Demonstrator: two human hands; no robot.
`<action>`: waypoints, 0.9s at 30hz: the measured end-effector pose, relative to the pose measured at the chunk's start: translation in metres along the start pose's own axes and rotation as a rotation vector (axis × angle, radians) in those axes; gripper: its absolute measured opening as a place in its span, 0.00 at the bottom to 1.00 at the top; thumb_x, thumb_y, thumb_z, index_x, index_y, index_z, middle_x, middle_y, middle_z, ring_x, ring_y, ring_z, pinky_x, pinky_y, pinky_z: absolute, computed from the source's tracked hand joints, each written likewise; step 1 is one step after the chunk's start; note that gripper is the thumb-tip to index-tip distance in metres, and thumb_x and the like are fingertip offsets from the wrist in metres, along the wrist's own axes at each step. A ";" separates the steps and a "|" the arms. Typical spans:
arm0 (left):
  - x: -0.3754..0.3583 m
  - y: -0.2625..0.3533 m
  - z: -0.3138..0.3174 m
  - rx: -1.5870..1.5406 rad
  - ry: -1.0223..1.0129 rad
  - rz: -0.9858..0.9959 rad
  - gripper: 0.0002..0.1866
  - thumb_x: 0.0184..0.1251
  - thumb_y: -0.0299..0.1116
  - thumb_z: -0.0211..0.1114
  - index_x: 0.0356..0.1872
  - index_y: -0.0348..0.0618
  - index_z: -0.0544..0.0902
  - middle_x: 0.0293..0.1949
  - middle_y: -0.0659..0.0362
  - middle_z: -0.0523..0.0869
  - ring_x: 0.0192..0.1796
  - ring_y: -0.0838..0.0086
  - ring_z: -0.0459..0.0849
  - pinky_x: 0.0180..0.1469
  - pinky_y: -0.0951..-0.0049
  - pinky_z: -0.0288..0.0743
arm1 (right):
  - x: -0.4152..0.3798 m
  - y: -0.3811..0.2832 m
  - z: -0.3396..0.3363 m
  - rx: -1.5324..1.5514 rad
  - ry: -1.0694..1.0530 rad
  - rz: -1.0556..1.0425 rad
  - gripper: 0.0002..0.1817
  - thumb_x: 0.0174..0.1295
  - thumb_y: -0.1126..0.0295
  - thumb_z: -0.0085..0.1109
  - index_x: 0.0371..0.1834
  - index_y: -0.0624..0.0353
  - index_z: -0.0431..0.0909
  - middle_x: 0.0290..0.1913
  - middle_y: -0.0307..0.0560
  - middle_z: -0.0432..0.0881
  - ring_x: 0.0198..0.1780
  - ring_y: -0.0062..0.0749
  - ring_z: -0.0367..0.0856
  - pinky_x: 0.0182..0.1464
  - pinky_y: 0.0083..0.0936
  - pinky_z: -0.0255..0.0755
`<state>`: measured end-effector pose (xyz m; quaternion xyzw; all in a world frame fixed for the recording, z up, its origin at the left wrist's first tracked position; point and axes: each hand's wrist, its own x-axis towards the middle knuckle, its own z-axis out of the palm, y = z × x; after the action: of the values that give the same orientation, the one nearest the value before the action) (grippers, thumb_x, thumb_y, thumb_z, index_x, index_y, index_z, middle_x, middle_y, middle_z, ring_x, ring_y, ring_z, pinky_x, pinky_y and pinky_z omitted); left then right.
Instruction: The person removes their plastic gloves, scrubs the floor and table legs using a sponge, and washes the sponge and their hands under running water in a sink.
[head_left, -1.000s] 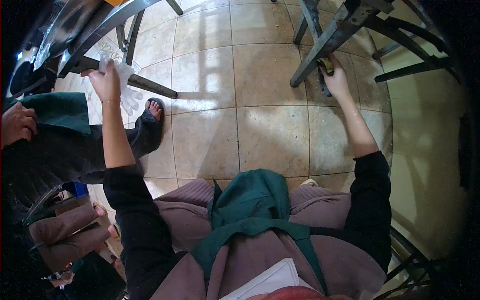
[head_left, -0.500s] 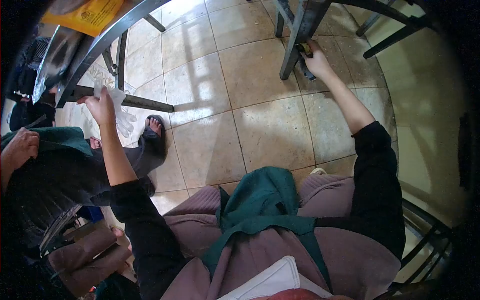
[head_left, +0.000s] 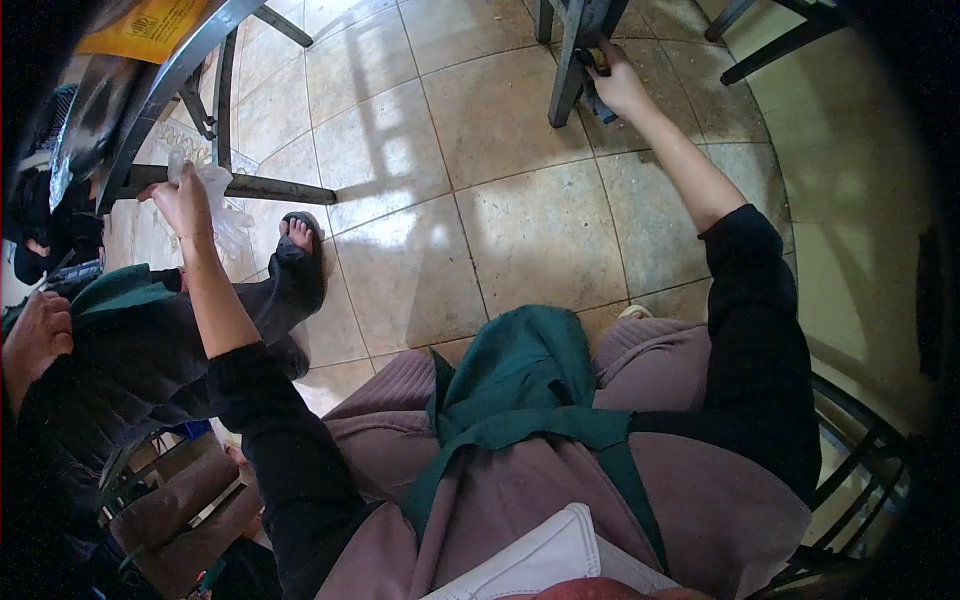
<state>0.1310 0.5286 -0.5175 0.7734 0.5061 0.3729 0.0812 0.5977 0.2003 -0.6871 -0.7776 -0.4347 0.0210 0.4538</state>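
Observation:
My left hand (head_left: 183, 205) is closed on thin, crumpled clear plastic (head_left: 232, 215) with finger-like ends, which looks like a disposable glove. It is beside the metal bar (head_left: 275, 190) under the left table, with the fingertips overlapping the bar. My right hand (head_left: 622, 85), arm stretched forward, is closed around a small yellow-and-black object (head_left: 597, 63); I cannot tell its kind. This hand is right next to a grey metal leg (head_left: 568, 75). A dark grey-blue piece (head_left: 600, 105) hangs just below the fingers.
A yellow packet (head_left: 150, 28) and shiny foil-like material (head_left: 75, 140) are on the left table. A seated person's hand (head_left: 40, 325) and sandalled foot (head_left: 300, 235) are at my left. A green cloth (head_left: 520, 360) lies over my lap. A dark chair (head_left: 860, 460) stands at right.
The view has tilted slightly, so the table, floor and both hands appear a little higher and further left. Both hands keep their hold.

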 end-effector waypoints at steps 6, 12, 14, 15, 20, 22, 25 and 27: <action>-0.004 0.008 0.001 -0.048 0.038 -0.022 0.38 0.54 0.36 0.59 0.45 0.01 0.52 0.47 0.32 0.72 0.47 0.59 0.74 0.53 0.73 0.64 | -0.004 -0.015 -0.006 0.046 -0.038 0.066 0.27 0.54 0.72 0.56 0.59 0.60 0.63 0.56 0.60 0.68 0.59 0.49 0.66 0.59 0.31 0.61; -0.013 0.028 -0.004 -0.012 0.037 -0.050 0.48 0.52 0.35 0.58 0.47 -0.01 0.33 0.44 0.24 0.70 0.51 0.50 0.75 0.55 0.74 0.63 | -0.001 -0.012 -0.005 0.003 -0.054 0.074 0.27 0.55 0.74 0.54 0.60 0.60 0.61 0.56 0.59 0.68 0.59 0.48 0.66 0.59 0.30 0.60; -0.011 0.006 -0.001 0.075 0.150 0.055 0.43 0.55 0.35 0.59 0.55 0.08 0.43 0.46 0.30 0.71 0.49 0.50 0.74 0.57 0.73 0.61 | 0.000 -0.027 -0.019 0.041 -0.159 0.078 0.29 0.55 0.75 0.53 0.62 0.61 0.59 0.59 0.60 0.65 0.61 0.47 0.63 0.60 0.30 0.58; -0.017 0.015 -0.003 0.040 0.202 0.048 0.41 0.55 0.37 0.60 0.55 0.12 0.47 0.45 0.31 0.73 0.48 0.52 0.75 0.55 0.70 0.63 | -0.001 -0.024 -0.021 0.012 -0.169 0.015 0.30 0.55 0.76 0.52 0.63 0.60 0.57 0.60 0.59 0.63 0.62 0.46 0.62 0.62 0.30 0.56; -0.023 0.026 -0.032 0.035 0.335 -0.248 0.38 0.56 0.55 0.59 0.54 0.28 0.63 0.38 0.39 0.79 0.44 0.50 0.78 0.48 0.61 0.68 | 0.005 -0.020 -0.029 0.032 -0.304 0.023 0.33 0.54 0.63 0.60 0.61 0.60 0.57 0.60 0.59 0.63 0.62 0.49 0.60 0.62 0.34 0.55; -0.023 0.029 -0.039 0.290 0.003 -0.323 0.40 0.57 0.59 0.54 0.57 0.30 0.61 0.40 0.37 0.79 0.47 0.48 0.77 0.48 0.58 0.69 | 0.003 -0.031 -0.031 0.040 -0.255 0.017 0.32 0.54 0.60 0.61 0.59 0.61 0.61 0.56 0.59 0.68 0.58 0.48 0.65 0.59 0.33 0.58; -0.028 0.025 -0.030 0.341 -0.128 -0.290 0.36 0.61 0.54 0.51 0.59 0.32 0.57 0.41 0.35 0.78 0.46 0.45 0.77 0.46 0.54 0.69 | 0.006 -0.038 -0.032 0.072 -0.262 0.081 0.32 0.51 0.57 0.63 0.55 0.62 0.64 0.54 0.57 0.70 0.55 0.47 0.68 0.57 0.33 0.61; -0.029 0.022 -0.019 0.379 -0.100 -0.320 0.31 0.61 0.45 0.52 0.57 0.32 0.56 0.38 0.38 0.79 0.43 0.46 0.78 0.44 0.53 0.71 | 0.007 -0.047 -0.035 0.059 -0.258 0.099 0.34 0.46 0.52 0.67 0.51 0.64 0.68 0.50 0.57 0.73 0.52 0.46 0.72 0.54 0.32 0.65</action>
<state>0.1279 0.4890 -0.5076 0.7023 0.6784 0.2148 0.0178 0.5858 0.1905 -0.6296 -0.7752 -0.4495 0.1561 0.4155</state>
